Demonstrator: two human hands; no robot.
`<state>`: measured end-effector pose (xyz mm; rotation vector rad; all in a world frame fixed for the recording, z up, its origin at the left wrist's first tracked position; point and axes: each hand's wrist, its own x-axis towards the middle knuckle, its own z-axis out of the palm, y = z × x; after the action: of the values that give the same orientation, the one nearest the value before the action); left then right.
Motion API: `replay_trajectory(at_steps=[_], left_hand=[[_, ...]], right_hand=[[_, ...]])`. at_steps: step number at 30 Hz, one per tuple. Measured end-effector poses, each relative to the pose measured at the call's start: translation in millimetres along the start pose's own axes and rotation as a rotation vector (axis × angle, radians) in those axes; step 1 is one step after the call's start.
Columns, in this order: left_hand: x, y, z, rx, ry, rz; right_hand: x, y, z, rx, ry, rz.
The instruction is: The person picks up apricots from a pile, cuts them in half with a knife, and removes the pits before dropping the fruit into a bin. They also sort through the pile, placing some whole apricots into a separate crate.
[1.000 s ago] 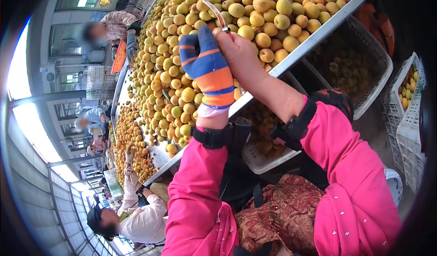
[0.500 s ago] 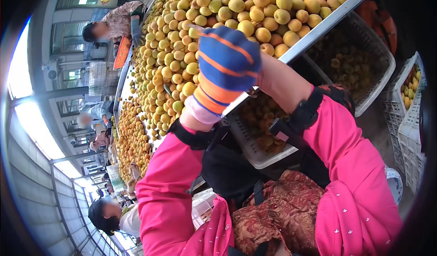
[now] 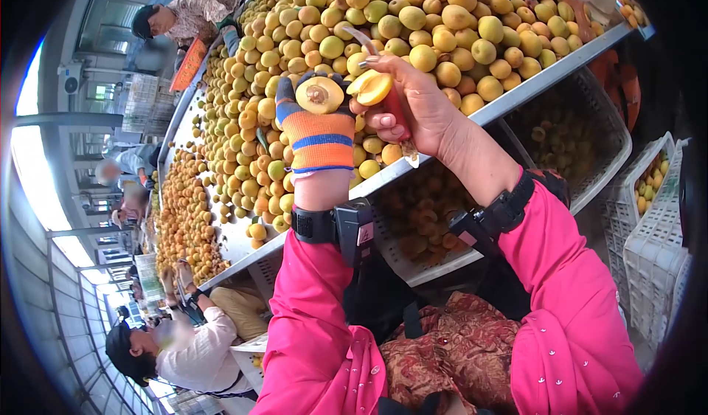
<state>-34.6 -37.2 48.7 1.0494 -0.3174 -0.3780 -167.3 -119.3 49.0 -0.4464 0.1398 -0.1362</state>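
My left hand (image 3: pixel 313 131), in an orange and blue striped glove, holds an apricot half (image 3: pixel 322 104) with its cut face up and the brown pit in it. Close beside it, my bare right hand (image 3: pixel 424 109) grips a knife (image 3: pixel 397 111) by its red handle, the thin curved blade pointing up and away. Between the thumb and fingers of that same hand is the other apricot half (image 3: pixel 371 88), its yellow flesh showing. Both hands are above a large pile of whole apricots (image 3: pixel 464 42).
A metal rim (image 3: pixel 516 84) edges the sorting table. Below it stand a crate of fruit pieces (image 3: pixel 417 216) and another crate (image 3: pixel 616 146). White crates (image 3: pixel 656 260) are stacked at right. One co-worker (image 3: pixel 199 345) sits at lower left; another (image 3: pixel 195 16) stands across the table.
The hands, together half a second ago, have come apart with an apricot half in each. The glove now shows its palm side. The view has shifted slightly.
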Motion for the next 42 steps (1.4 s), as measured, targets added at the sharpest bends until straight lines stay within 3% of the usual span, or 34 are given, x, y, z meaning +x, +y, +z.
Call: replay_trajectory(at_steps=[2,3,4,6,7,8,10,11,14,16,18,19,20,22,26,28,29,32,35,37,39,40,42], left_hand=[[-19.6,-0.6,-5.4,0.910,-0.175,0.239],[-8.6,1.8,-7.6,0.121,-0.156,-0.226],[-11.9,3.6,-8.3,-0.397,0.039,-0.571],[-8.0,-7.5,-20.1,-0.118,-0.210,-0.507],[-3.1,-15.8,-21.9,-0.464,-0.044,-0.695],[-1.5,-11.7,-20.1,-0.456,0.010,-0.871],[-4.9,-22.2,-32.2,-0.510,-0.227,-0.970],[-8.0,-30.0,-31.3,-0.488,-0.262,-0.873],[-11.0,-24.4,-42.1,-0.512,-0.397,-0.937],[-9.8,-21.4,-45.8,-0.412,-0.376,-0.874],[-10.7,-16.4,-47.9,-0.474,-0.229,-0.916],[-8.5,-15.2,-52.1,-0.360,-0.159,-0.835],[-8.0,-14.8,-54.3,-0.336,-0.165,-0.759],[-9.8,-13.8,-54.6,-0.349,-0.152,-0.696],[-11.0,-13.5,-62.7,-0.186,-0.052,-0.683],[-15.9,-12.5,-62.1,-0.273,-0.024,-0.660],[-19.1,-13.9,-61.0,-0.274,-0.021,-0.661],[-23.4,-19.1,-57.8,-0.270,-0.036,-0.565],[-23.3,-22.6,-57.6,-0.253,0.006,-0.631],[-26.6,-18.6,-51.6,-0.143,-0.025,-0.522],[-30.6,-13.5,-46.8,-0.084,-0.047,-0.515],[-31.9,-12.8,-45.4,-0.026,-0.070,-0.503],[-29.2,-16.8,-47.3,-0.207,-0.135,-0.590]], right_hand=[[5.0,5.8,0.5,-0.064,0.177,-0.131],[9.6,7.5,-5.4,-0.120,0.221,-0.185],[13.8,8.9,-6.7,-0.137,0.227,-0.174],[19.0,11.8,-3.9,-0.359,0.429,-0.308],[20.8,12.6,-1.1,-0.451,0.487,-0.330],[25.6,13.1,-3.8,-0.475,0.501,-0.322],[36.4,14.8,-11.6,-0.629,0.480,-0.464],[40.0,15.6,-13.6,-0.723,0.469,-0.466],[47.4,10.8,-20.2,-1.000,0.404,-0.354],[51.8,9.9,-15.9,-1.051,0.392,-0.306],[58.9,18.7,-17.7,-1.053,0.439,-0.606],[63.2,19.5,-23.2,-1.081,0.386,-0.763],[59.5,20.3,-21.5,-1.086,0.363,-0.652],[58.0,27.4,-22.2,-1.311,0.251,-0.697],[51.8,31.7,-16.6,-1.464,0.267,-0.815],[48.9,29.9,-10.3,-1.582,0.113,-0.879],[43.8,31.3,-7.5,-1.650,0.177,-0.695],[48.1,38.2,-15.0,-1.756,0.186,-0.764],[51.8,39.8,-22.6,-1.660,0.187,-0.759],[52.0,40.7,-26.7,-1.576,0.185,-0.726],[51.2,40.3,-25.1,-1.194,0.244,-0.554],[49.5,37.2,-21.9,-1.194,0.247,-0.554],[45.8,30.8,-9.1,-1.115,0.479,-0.576]])
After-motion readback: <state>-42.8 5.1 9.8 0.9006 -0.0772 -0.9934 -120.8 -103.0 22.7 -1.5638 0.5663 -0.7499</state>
